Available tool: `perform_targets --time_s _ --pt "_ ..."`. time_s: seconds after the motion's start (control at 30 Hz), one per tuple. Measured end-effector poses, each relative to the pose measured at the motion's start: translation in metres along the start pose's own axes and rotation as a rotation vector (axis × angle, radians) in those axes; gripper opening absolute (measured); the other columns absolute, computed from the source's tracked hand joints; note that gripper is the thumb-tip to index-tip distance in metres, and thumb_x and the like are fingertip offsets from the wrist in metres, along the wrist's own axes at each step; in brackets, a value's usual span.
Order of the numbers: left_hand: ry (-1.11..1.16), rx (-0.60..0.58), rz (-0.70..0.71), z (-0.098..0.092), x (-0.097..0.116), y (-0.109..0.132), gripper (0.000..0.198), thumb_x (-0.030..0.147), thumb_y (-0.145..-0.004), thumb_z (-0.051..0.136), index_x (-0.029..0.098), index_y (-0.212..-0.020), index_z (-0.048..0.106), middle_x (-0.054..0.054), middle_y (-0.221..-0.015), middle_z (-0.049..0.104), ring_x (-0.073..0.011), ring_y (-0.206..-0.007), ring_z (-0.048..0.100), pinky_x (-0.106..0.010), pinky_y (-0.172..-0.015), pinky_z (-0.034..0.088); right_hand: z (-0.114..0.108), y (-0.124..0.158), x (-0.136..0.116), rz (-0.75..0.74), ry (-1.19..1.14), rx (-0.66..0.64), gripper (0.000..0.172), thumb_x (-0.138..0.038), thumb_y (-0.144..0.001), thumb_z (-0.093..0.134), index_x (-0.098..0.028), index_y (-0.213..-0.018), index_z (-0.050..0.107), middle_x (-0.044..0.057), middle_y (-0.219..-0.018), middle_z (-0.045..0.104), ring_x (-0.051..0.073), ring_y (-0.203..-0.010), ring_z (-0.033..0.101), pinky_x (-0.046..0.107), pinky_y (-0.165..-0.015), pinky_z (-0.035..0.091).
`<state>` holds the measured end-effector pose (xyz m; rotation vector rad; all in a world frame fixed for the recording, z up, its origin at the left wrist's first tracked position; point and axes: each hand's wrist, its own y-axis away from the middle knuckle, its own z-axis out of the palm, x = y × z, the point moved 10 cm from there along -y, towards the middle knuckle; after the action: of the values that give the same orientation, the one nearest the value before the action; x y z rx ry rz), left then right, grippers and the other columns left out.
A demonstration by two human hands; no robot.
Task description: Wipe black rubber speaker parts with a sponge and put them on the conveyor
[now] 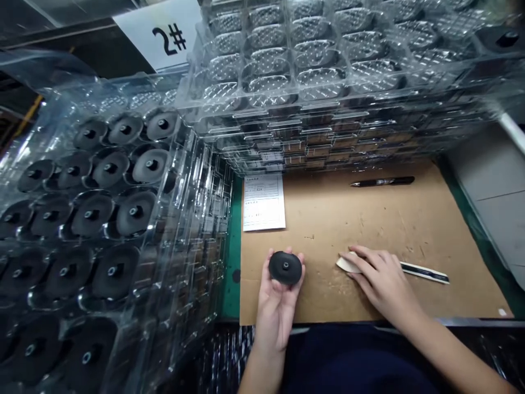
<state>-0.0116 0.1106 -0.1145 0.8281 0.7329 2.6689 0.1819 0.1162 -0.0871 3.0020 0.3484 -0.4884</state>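
Observation:
My left hand (275, 303) holds a round black disc part (285, 267) with a small hub in its middle, fingers curled round its rim, just above the near edge of the brown cardboard mat (369, 219). My right hand (379, 279) lies on the mat to the right. Its fingers rest on the pale end of a thin flat tool (426, 272) that sticks out to the right.
A stack of clear plastic trays (102, 219) filled with the same black discs stands at the left. A tall stack of empty-looking clear trays (328, 82) fills the back. A printed slip (263, 201) and a black pen (383, 181) lie on the mat. A "2#" sign (168, 35) sits behind.

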Motion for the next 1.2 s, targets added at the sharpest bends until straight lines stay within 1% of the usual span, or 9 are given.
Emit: perform_targets --time_s 0.13,0.27,0.33,0.5,0.67,0.83,0.9,1.07,1.2 --pt "0.01 0.024 0.057 -0.003 -0.001 -0.009 0.051 0.032 -0.079 0.064 0.026 -0.126 0.044 -0.013 -0.132 0.052 -0.0309 -0.123 0.047 -0.044 -0.109 0.029 -0.005 -0.003 -0.004 0.024 -0.124 0.028 0.038 -0.035 -0.085 0.055 -0.023 -0.12 0.054 0.009 -0.106 0.054 0.022 -0.093 0.051 0.037 -0.077 0.044" --pt "-0.023 0.025 0.093 -0.005 -0.006 -0.018 0.049 0.031 -0.077 0.066 0.028 -0.122 0.045 -0.011 -0.132 0.052 -0.0297 -0.123 0.047 -0.047 -0.11 0.026 -0.006 -0.01 -0.014 0.048 -0.344 0.057 0.02 -0.026 -0.089 0.048 -0.021 -0.1 0.063 0.008 -0.097 0.048 0.015 -0.083 0.054 0.029 -0.073 0.048" --pt "-0.046 0.022 0.113 -0.005 -0.008 -0.021 0.05 0.03 -0.076 0.068 0.028 -0.12 0.046 -0.01 -0.132 0.051 -0.0291 -0.123 0.047 -0.047 -0.11 0.025 0.001 -0.014 -0.021 0.037 -0.382 0.029 0.022 -0.023 -0.091 0.043 -0.022 -0.098 0.063 0.007 -0.097 0.05 0.014 -0.083 0.056 0.028 -0.075 0.049" --pt "-0.068 0.027 0.113 -0.004 -0.01 -0.021 0.051 0.031 -0.074 0.07 0.03 -0.119 0.046 -0.009 -0.131 0.052 -0.029 -0.123 0.048 -0.047 -0.11 0.025 0.015 -0.013 -0.019 0.102 -0.359 -0.019 0.027 -0.03 -0.09 0.047 -0.019 -0.113 0.055 0.009 -0.1 0.053 0.019 -0.092 0.057 0.032 -0.079 0.05" --pt "-0.07 0.012 0.123 -0.002 -0.009 -0.021 0.05 0.031 -0.076 0.068 0.029 -0.119 0.045 -0.009 -0.13 0.051 -0.0309 -0.124 0.046 -0.048 -0.11 0.023 0.023 0.002 -0.029 0.115 -0.353 -0.036 0.025 -0.031 -0.087 0.051 -0.02 -0.107 0.058 0.013 -0.117 0.047 0.022 -0.096 0.055 0.041 -0.085 0.047" --pt "-0.074 -0.002 0.111 -0.002 -0.009 -0.02 0.049 0.03 -0.078 0.065 0.029 -0.122 0.042 -0.01 -0.133 0.049 -0.0318 -0.125 0.045 -0.05 -0.11 0.022 0.028 0.011 -0.058 -0.006 -0.473 -0.126 0.019 -0.025 -0.088 0.05 -0.025 -0.102 0.062 0.004 -0.084 0.061 0.016 -0.074 0.057 0.031 -0.071 0.047" --pt "-0.074 0.001 0.112 -0.002 -0.009 -0.02 0.049 0.03 -0.078 0.066 0.029 -0.122 0.043 -0.01 -0.132 0.049 -0.0315 -0.124 0.045 -0.05 -0.11 0.023 0.023 0.003 -0.061 -0.024 -0.542 -0.153 0.018 -0.024 -0.089 0.048 -0.025 -0.101 0.062 0.002 -0.08 0.063 0.014 -0.073 0.059 0.026 -0.069 0.048" --pt "-0.079 0.013 0.114 -0.003 -0.009 -0.022 0.049 0.03 -0.075 0.069 0.03 -0.119 0.046 -0.009 -0.129 0.053 -0.0277 -0.122 0.048 -0.046 -0.108 0.029 0.002 -0.047 -0.048 0.064 -0.646 -0.121 0.022 -0.028 -0.092 0.041 -0.022 -0.106 0.057 0.005 -0.098 0.065 0.014 -0.083 0.062 0.023 -0.067 0.049" --pt "-0.1 0.051 0.121 -0.008 -0.008 -0.021 0.049 0.027 -0.075 0.07 0.03 -0.118 0.048 -0.008 -0.127 0.055 -0.0228 -0.123 0.047 -0.038 -0.106 0.034 -0.001 -0.074 -0.062 0.055 -0.669 -0.122 0.021 -0.025 -0.09 0.042 -0.019 -0.101 0.059 0.005 -0.096 0.066 0.016 -0.086 0.062 0.026 -0.074 0.049"
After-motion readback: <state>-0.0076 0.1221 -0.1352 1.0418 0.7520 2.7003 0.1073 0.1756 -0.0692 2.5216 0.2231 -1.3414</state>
